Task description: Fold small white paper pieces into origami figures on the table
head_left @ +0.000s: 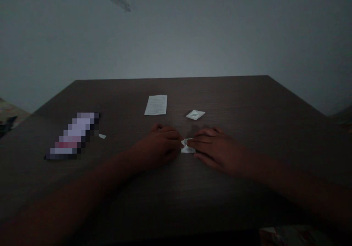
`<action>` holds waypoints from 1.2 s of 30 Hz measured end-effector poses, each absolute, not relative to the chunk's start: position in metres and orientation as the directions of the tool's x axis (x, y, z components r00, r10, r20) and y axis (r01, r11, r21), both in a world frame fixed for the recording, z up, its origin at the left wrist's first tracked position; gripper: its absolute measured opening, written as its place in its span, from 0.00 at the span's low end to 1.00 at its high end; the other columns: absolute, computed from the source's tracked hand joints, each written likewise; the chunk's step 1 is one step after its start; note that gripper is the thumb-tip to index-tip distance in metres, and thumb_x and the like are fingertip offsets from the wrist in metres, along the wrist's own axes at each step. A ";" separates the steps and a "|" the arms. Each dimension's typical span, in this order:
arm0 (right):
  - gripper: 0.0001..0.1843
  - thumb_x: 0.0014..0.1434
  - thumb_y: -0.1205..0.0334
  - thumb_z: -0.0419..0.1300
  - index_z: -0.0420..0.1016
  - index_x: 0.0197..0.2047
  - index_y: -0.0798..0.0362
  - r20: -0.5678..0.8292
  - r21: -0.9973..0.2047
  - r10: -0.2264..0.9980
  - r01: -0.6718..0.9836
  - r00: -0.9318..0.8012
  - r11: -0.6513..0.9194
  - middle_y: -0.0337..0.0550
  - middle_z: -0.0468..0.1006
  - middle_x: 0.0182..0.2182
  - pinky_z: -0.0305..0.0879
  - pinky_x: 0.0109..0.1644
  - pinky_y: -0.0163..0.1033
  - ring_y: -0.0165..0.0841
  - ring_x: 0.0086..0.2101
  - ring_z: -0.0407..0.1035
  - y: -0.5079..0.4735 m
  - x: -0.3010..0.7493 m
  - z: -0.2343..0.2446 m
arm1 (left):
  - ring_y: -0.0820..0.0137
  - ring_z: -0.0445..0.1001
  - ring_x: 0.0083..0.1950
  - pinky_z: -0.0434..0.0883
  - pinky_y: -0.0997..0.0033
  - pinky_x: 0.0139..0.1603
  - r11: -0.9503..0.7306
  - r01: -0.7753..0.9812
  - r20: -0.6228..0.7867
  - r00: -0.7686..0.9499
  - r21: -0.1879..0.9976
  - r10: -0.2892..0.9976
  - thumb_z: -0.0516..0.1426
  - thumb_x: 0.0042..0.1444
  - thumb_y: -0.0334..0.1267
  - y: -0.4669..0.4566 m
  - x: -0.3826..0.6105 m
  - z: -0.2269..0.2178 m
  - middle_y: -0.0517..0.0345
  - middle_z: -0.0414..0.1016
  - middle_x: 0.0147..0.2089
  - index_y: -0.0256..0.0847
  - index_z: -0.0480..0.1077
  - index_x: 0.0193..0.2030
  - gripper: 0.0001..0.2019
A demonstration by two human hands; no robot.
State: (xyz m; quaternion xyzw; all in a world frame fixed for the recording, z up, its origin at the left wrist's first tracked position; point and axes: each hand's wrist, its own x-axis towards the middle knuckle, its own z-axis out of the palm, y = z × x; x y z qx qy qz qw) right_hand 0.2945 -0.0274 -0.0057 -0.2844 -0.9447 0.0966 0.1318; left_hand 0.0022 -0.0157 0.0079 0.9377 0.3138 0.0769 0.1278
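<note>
Both my hands rest on a dark wooden table (247,103) in dim light. Between them lies a small white packet (187,147). My left hand (162,143) has its fingers curled and pinches the packet's left edge. From the other side my right hand (214,147) grips the packet's right edge with its fingertips, and its fingers cover most of the packet. The hands nearly touch each other.
A folded white paper leaflet (156,105) lies beyond my hands. A small white sachet (195,114) sits to its right. At the left lies a long flat box (73,136), blurred out, with a tiny white scrap (102,136) beside it. A grey wall stands behind the table.
</note>
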 end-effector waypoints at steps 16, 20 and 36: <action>0.08 0.73 0.71 0.70 0.87 0.47 0.47 0.399 -0.453 0.653 0.480 -0.644 0.751 0.42 0.90 0.41 0.71 0.56 0.49 0.41 0.46 0.83 -0.001 0.278 -0.040 | 0.56 0.84 0.59 0.65 0.50 0.68 -0.818 0.520 0.112 0.823 0.246 0.557 0.61 0.76 0.30 -0.020 0.005 0.001 0.54 0.88 0.55 0.43 0.84 0.56 0.10; 0.05 0.72 0.67 0.73 0.87 0.47 0.46 0.369 -0.427 0.692 0.549 -0.620 0.719 0.42 0.91 0.42 0.69 0.58 0.52 0.44 0.49 0.83 -0.006 0.276 -0.038 | 0.56 0.84 0.61 0.66 0.51 0.68 -0.826 0.502 0.111 0.834 0.257 0.541 0.62 0.75 0.29 -0.021 0.005 0.004 0.54 0.88 0.56 0.43 0.83 0.53 0.09; 0.17 0.72 0.47 0.75 0.88 0.56 0.47 0.326 -0.357 0.686 0.587 -0.650 0.726 0.49 0.92 0.50 0.66 0.62 0.58 0.52 0.57 0.80 -0.032 0.273 -0.024 | 0.57 0.84 0.61 0.68 0.52 0.71 -0.755 0.584 0.004 0.790 0.299 0.613 0.62 0.71 0.28 -0.025 0.005 0.013 0.55 0.87 0.57 0.45 0.85 0.55 0.13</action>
